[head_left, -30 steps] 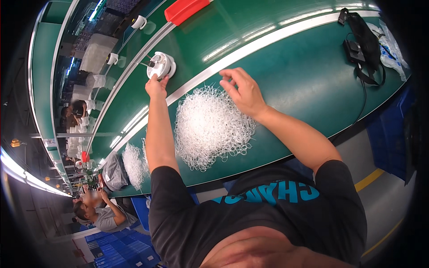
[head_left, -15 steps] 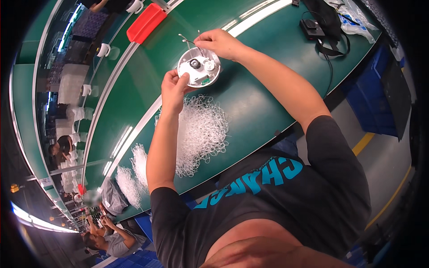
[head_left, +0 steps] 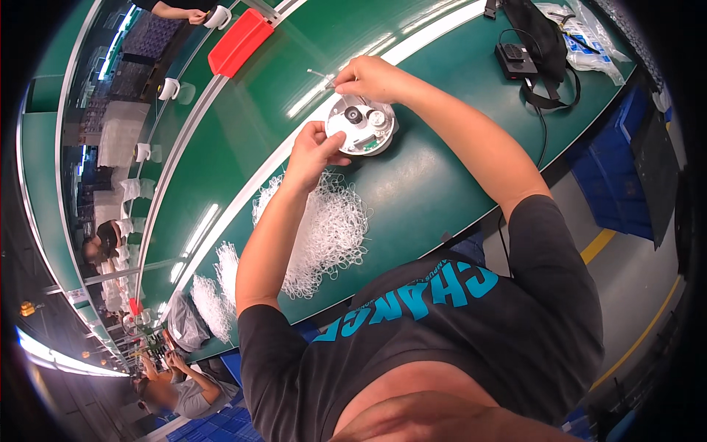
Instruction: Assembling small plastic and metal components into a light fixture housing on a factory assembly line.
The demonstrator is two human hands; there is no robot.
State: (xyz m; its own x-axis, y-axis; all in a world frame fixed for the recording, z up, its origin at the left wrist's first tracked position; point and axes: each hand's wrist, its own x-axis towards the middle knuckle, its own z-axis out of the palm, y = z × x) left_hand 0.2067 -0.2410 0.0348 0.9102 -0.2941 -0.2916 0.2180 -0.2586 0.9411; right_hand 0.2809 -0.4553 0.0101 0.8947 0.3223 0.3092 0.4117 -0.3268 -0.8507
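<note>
A round white device [head_left: 362, 127] with a black knob and small parts on its face lies on the green bench [head_left: 442, 184]. My left hand [head_left: 315, 151] grips its left rim. My right hand [head_left: 368, 76] sits at its top edge and pinches a thin white cable tie [head_left: 321, 74] that sticks out to the left. A heap of white cable ties [head_left: 324, 232] lies just below my left forearm.
A red tray [head_left: 241, 41] rides the green conveyor belt [head_left: 243, 132] beyond. A black bag with a cable [head_left: 534, 40] and a clear plastic bag [head_left: 589, 33] lie at the far right. Other workers [head_left: 180, 390] sit down the line. Blue crates [head_left: 626, 169] stand under the bench.
The white device has come off the belt toward me and lies on the bench near the tie heap. My right hand has moved onto its top edge with a tie.
</note>
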